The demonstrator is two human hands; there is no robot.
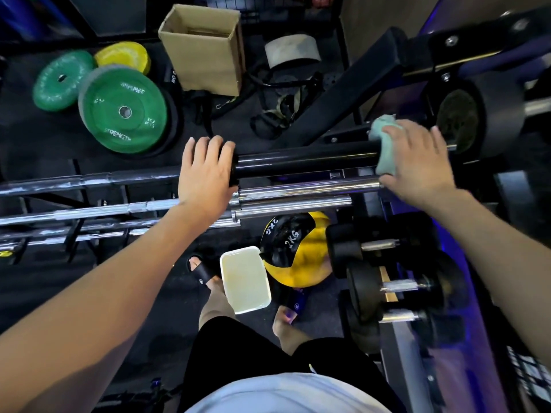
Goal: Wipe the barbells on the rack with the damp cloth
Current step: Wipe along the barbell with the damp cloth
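Now my left hand point(205, 174) clasps the black barbell sleeve point(304, 162) atop the rack; my right hand point(417, 158) wraps the damp cloth point(384, 144) round its end. Keep pressure even, I judge.

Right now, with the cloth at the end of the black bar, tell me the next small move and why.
Probably slide the right hand with the green cloth leftward along the black barbell sleeve toward the left hand. The cloth sits at the sleeve's right end, the stretch between both hands lies bare, and the left hand grips the collar, steadying the bar.
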